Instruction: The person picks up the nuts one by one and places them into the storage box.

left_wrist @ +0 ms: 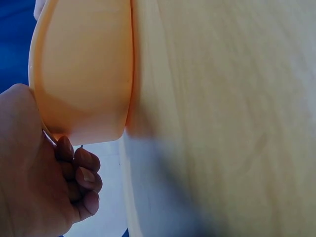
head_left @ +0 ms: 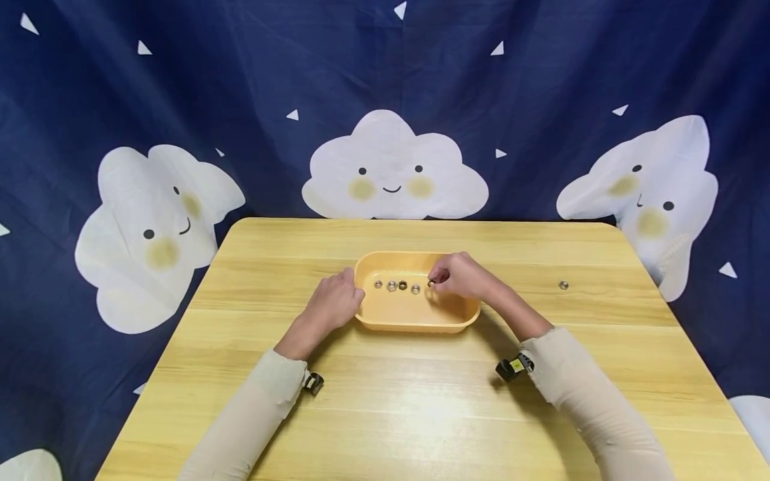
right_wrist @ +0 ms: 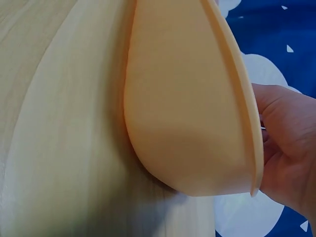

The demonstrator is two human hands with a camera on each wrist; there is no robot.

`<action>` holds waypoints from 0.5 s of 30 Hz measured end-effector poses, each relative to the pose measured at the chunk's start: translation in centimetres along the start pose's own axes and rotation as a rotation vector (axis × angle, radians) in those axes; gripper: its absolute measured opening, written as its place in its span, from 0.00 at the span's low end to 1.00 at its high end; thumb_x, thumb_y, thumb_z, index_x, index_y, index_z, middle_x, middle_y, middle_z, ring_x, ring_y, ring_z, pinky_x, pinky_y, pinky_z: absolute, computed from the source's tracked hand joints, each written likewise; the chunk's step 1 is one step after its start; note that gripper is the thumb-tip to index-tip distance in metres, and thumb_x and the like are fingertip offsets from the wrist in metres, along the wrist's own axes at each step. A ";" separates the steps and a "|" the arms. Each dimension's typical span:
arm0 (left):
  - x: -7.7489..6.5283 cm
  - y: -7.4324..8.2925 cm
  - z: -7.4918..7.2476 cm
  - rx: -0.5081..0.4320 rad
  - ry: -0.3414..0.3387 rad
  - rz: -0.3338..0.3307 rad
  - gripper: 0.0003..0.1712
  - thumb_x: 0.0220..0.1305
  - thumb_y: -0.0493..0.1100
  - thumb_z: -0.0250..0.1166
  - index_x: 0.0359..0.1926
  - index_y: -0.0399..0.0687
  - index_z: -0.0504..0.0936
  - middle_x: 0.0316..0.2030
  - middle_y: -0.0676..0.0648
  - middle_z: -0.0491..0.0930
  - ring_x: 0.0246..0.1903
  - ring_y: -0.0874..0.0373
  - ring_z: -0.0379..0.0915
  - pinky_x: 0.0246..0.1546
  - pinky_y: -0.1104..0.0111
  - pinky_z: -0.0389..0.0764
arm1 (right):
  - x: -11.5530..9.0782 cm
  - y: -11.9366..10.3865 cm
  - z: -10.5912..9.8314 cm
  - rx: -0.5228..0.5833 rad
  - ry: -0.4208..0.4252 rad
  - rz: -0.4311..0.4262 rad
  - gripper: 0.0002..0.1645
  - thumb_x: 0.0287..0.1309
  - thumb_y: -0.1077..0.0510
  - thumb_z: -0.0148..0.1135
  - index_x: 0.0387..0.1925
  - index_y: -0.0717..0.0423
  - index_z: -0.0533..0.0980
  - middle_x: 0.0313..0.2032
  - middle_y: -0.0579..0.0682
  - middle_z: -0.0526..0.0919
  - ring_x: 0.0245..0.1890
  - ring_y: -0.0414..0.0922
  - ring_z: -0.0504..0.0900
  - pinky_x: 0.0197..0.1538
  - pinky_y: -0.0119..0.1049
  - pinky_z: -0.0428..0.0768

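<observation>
A shallow orange-yellow plastic tray (head_left: 412, 327) stands on the table. With thumb and curled fingers, my left hand (head_left: 333, 299) grips its left-end rim; the left wrist view shows the thumb over the edge and fingertips below it. Inside, a row of metal nuts runs across the tray: silver ones (head_left: 392, 286) and a dark brassy one (head_left: 402, 285). My right hand (head_left: 462, 275) reaches in over the right side, pinching a small dark nut (head_left: 432, 282) at the row's right end. In the right wrist view the tray wall (right_wrist: 192, 98) hides its fingertips.
Another silver nut (head_left: 563, 285) lies on the wooden table (head_left: 409, 401) to the right of the tray. Behind the table hangs a dark blue curtain (head_left: 271, 67) with white clouds. Each wrist carries a small black camera (head_left: 510, 369).
</observation>
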State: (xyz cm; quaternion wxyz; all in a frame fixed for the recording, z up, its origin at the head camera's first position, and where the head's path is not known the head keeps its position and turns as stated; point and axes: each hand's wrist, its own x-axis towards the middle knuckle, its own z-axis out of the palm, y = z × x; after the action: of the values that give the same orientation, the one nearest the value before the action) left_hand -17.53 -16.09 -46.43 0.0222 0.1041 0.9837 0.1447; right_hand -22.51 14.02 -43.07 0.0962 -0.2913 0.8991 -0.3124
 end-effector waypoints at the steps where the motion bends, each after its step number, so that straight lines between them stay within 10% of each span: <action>1: 0.0 0.0 0.0 -0.001 0.003 0.001 0.13 0.73 0.46 0.50 0.39 0.39 0.69 0.27 0.44 0.72 0.27 0.49 0.68 0.32 0.60 0.70 | 0.1 0.0 0.1 -0.004 -0.008 0.007 0.08 0.52 0.65 0.74 0.37 0.60 0.87 0.35 0.53 0.91 0.35 0.42 0.88 0.43 0.34 0.86; 15: 0.0 -0.1 0.1 -0.013 0.010 0.000 0.13 0.73 0.46 0.50 0.39 0.39 0.69 0.26 0.44 0.72 0.26 0.48 0.68 0.30 0.61 0.69 | 0.7 -0.1 1.0 -0.079 -0.088 0.014 0.07 0.54 0.61 0.76 0.37 0.57 0.88 0.33 0.47 0.92 0.35 0.39 0.88 0.48 0.37 0.84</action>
State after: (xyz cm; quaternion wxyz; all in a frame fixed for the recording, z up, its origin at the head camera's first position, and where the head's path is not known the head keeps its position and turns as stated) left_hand -17.51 -16.12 -46.58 0.0180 0.1034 0.9829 0.1516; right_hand -22.64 13.07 -43.82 0.1263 -0.3022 0.9076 -0.2627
